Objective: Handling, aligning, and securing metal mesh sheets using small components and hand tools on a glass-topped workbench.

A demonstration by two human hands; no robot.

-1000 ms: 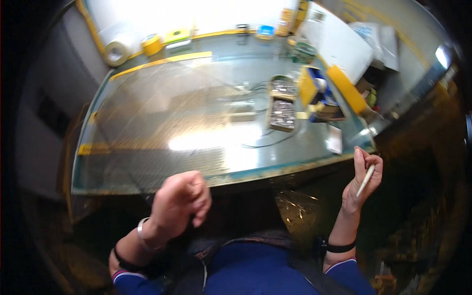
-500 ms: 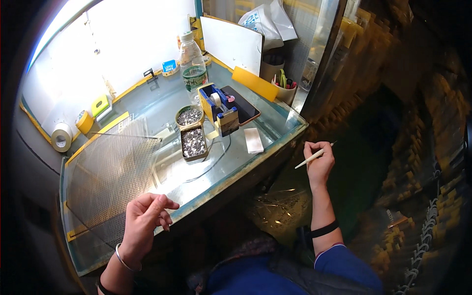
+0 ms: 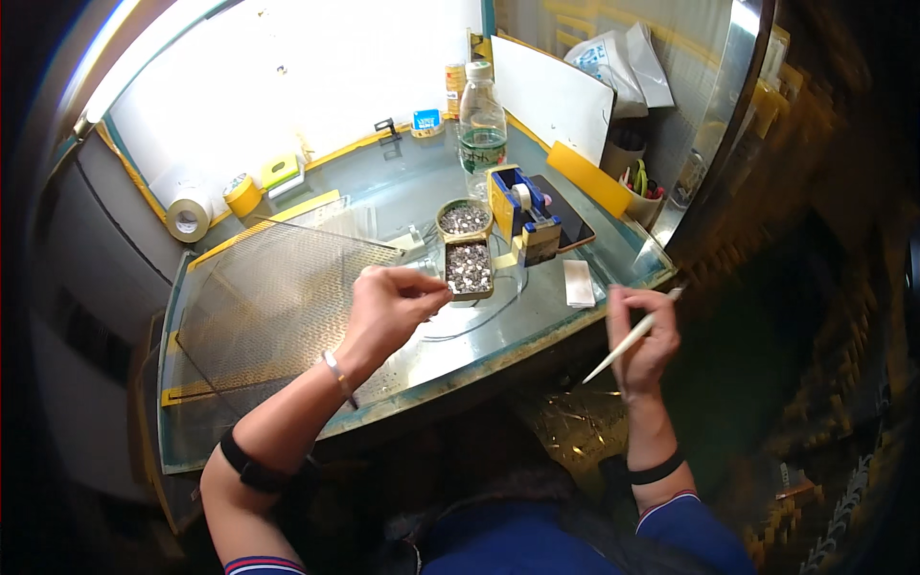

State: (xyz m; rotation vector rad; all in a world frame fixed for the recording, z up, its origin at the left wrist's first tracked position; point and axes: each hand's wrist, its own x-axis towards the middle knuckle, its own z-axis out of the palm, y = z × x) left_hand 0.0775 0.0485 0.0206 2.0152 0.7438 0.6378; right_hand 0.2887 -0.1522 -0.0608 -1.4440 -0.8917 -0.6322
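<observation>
My left hand point(image 3: 391, 311) reaches over the glass-topped table point(image 3: 460, 350), thumb and fingers pinched together. Its fingertips are at the near left edge of a small rectangular tin point(image 3: 469, 270) full of dark and whitish bits; whether they touch it or hold something I cannot make out. Behind that tin stands a round tin point(image 3: 464, 218) with similar bits. Out past the table's right front edge, my right hand point(image 3: 648, 347) is closed around a thin white pointed stick point(image 3: 618, 355), its tip slanting down and left. A perforated sheet point(image 3: 278, 297) lies to the left of my left hand.
A blue and yellow tape dispenser point(image 3: 525, 216) stands beside the tins, with a dark flat device point(image 3: 565, 216) behind it. Folded white paper point(image 3: 578, 284) lies near the right edge. Farther back are a plastic bottle point(image 3: 481, 129), tape rolls point(image 3: 189, 217) and a white board point(image 3: 556, 91).
My left hand has moved right and forward to the rectangular tin, its fingers now pinched. The view has swung left. My right hand still holds the stick.
</observation>
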